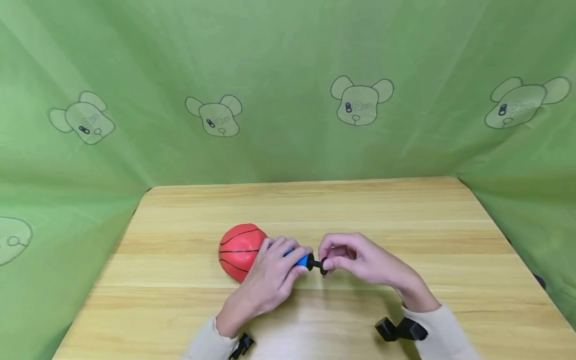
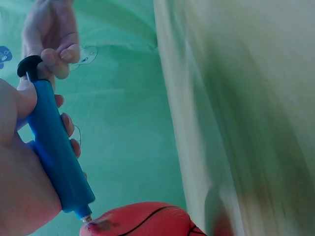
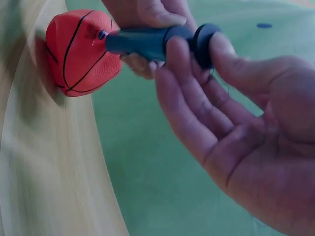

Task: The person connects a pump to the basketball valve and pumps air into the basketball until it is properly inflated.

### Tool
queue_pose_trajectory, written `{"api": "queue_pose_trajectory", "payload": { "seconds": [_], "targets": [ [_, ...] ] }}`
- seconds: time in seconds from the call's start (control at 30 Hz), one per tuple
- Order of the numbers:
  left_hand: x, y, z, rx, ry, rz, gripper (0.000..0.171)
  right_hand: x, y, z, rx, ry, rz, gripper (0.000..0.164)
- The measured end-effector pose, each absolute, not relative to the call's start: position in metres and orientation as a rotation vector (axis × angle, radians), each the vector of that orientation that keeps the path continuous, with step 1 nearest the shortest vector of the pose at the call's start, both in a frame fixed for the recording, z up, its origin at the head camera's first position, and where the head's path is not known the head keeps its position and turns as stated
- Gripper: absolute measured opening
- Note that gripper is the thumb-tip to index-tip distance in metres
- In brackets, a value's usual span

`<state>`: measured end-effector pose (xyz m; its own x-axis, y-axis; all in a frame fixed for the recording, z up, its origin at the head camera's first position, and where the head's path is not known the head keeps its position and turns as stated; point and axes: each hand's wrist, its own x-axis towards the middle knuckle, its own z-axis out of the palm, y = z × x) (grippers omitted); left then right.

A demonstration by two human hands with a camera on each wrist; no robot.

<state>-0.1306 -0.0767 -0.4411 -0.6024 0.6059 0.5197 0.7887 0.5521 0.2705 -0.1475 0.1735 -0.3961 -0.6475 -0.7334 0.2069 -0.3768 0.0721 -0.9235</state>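
Observation:
A red ball with black lines (image 1: pixel 237 252) sits on the table, its skin dented and slack. My left hand (image 1: pixel 272 275) grips the blue barrel of a hand pump (image 2: pixel 59 147), fingers wrapped round it. At the ball's valve, the pump's metal tip meets the red skin (image 3: pixel 81 54). My right hand (image 1: pixel 355 257) pinches the pump's black disc handle (image 3: pixel 204 45) between thumb and fingers. A short length of black rod shows between barrel and handle in the head view.
Pale wood-grain table (image 1: pixel 360 210) lies under both hands. Green cloth (image 1: pixel 288 60) printed with bear heads hangs behind and at the sides. Black wrist mounts (image 1: pixel 400 330) are strapped at the cream sleeves (image 1: pixel 443 332).

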Motion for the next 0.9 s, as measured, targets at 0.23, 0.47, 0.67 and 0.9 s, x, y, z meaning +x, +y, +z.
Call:
{"api": "queue_pose_trajectory", "payload": {
  "seconds": [0.23, 0.47, 0.67, 0.9],
  "targets": [
    [-0.132, -0.078, -0.439, -1.101, -2.465, -0.738, 0.036, -0.138, 0.209, -0.373, -1.250, 2.064, -1.542, 0.026],
    [-0.137, -0.087, -0.433, -1.084, -2.463, -0.756, 0.033, -0.126, 0.233, -0.353, -1.418, 2.113, -1.544, 0.040],
    [-0.134, -0.084, -0.433, -1.077, -2.472, -0.752, 0.032, -0.135, 0.206, -0.366, -1.240, 2.168, -1.530, 0.027],
    [-0.126, -0.077, -0.435, -1.127, -2.471, -0.725, 0.036, -0.148, 0.175, -0.391, -1.177, 2.047, -1.595, 0.014]
  ]
}}
